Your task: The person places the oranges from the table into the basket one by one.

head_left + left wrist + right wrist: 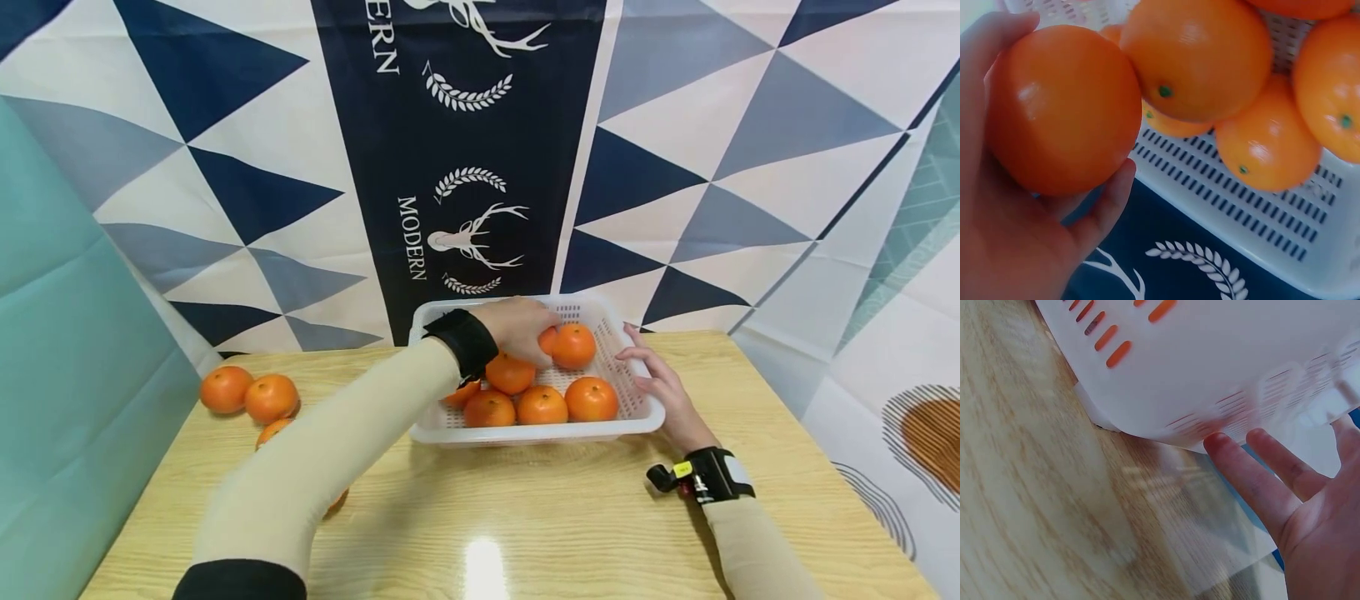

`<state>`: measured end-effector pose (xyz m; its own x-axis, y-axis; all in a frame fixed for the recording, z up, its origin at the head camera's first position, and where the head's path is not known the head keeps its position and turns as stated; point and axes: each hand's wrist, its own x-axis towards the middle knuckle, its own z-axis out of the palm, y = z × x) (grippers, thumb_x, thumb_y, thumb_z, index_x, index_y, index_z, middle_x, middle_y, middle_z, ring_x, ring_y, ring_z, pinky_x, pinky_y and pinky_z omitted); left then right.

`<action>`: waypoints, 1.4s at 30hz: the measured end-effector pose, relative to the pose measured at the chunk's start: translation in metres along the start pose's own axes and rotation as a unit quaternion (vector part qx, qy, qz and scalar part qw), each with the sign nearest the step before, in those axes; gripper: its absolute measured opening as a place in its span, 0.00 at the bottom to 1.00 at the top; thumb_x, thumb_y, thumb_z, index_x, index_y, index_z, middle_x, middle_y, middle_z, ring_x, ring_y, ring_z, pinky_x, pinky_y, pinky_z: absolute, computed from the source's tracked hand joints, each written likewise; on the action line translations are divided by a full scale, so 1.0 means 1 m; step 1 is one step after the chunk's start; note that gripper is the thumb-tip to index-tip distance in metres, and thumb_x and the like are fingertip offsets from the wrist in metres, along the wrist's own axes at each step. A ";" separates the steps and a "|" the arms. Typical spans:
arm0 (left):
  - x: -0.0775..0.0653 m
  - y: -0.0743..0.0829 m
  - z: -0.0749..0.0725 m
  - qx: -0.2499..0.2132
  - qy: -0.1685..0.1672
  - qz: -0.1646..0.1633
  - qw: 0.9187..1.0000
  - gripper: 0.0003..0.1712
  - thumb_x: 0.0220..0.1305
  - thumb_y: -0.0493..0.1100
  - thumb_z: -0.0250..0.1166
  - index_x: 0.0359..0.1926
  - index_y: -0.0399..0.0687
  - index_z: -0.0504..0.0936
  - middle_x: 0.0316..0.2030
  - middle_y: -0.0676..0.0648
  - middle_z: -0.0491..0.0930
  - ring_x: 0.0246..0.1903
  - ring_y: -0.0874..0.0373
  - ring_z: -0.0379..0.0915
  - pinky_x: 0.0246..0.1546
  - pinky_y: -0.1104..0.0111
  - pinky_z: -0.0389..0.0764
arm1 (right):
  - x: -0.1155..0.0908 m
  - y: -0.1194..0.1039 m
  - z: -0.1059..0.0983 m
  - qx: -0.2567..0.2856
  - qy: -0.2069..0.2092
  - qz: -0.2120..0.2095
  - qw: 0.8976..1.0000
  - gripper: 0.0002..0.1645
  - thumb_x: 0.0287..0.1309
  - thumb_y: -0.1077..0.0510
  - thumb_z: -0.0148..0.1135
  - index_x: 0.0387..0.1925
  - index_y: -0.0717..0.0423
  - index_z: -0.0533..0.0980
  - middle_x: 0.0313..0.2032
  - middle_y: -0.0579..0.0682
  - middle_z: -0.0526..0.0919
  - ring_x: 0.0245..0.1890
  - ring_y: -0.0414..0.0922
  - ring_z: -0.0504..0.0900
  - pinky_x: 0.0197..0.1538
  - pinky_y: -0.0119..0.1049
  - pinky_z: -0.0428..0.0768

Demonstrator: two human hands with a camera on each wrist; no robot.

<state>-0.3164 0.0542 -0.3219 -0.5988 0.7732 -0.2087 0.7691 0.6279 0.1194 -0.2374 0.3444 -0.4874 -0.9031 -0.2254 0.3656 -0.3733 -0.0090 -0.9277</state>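
Observation:
Inside the white plastic basket (525,437), my left hand (517,327) grips an orange (1063,109), with fingers and thumb curled round its sides. Several other oranges lie in the basket, among them a front-row orange (592,399) and another orange (574,347) just right of the held one. In the head view the left hand covers part of the fruit behind it. My right hand (670,398) is at the basket's right side, its fingers extended. The right wrist view shows its fingertips (1219,442) against the perforated basket wall (1210,369).
Loose oranges lie on the wooden table (480,508) at the left, including one orange (226,389) near the back left edge. My left sleeve (337,454) partly hides others. A patterned cloth (480,150) hangs right behind the basket.

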 end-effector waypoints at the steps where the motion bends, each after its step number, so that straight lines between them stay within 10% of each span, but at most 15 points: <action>1: 0.004 0.001 0.001 0.004 0.000 0.001 1.000 0.29 0.74 0.56 0.70 0.69 0.50 0.81 0.55 0.48 0.84 0.54 0.52 0.77 0.60 0.63 0.80 | 0.000 0.000 0.000 0.000 -0.001 -0.001 1.000 0.23 0.77 0.67 0.45 0.63 0.51 0.79 0.94 0.54 0.36 0.94 0.62 0.31 0.74 0.17 0.72; 8: 0.022 0.008 0.002 0.034 0.009 0.027 0.999 0.35 0.75 0.56 0.69 0.75 0.46 0.79 0.60 0.46 0.87 0.58 0.51 0.80 0.67 0.63 0.82 | 0.001 0.000 0.001 -0.002 -0.003 0.001 1.000 0.24 0.77 0.67 0.44 0.63 0.48 0.79 0.94 0.53 0.36 0.94 0.61 0.30 0.73 0.16 0.70; 18: 0.032 0.018 0.022 0.025 0.012 0.034 0.999 0.32 0.74 0.55 0.72 0.73 0.49 0.80 0.53 0.48 0.84 0.50 0.55 0.77 0.46 0.72 0.76 | -0.002 0.000 0.002 -0.010 0.005 0.010 1.000 0.24 0.78 0.66 0.44 0.64 0.50 0.78 0.95 0.49 0.39 0.93 0.53 0.38 0.73 0.17 0.70; 42: 0.035 0.028 0.042 0.015 -0.013 0.006 1.000 0.35 0.75 0.60 0.68 0.78 0.58 0.74 0.80 0.42 0.71 0.67 0.51 0.75 0.68 0.62 0.83 | -0.002 -0.004 0.002 -0.007 0.002 0.017 1.000 0.23 0.78 0.66 0.44 0.65 0.52 0.77 0.95 0.47 0.39 0.94 0.58 0.35 0.72 0.17 0.71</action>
<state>-0.3061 0.0952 -0.3670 -0.5841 0.7774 -0.2335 0.7824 0.6158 0.0928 -0.2342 0.3431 -0.4847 -0.9161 -0.2218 0.3340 -0.3451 0.0120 -0.9385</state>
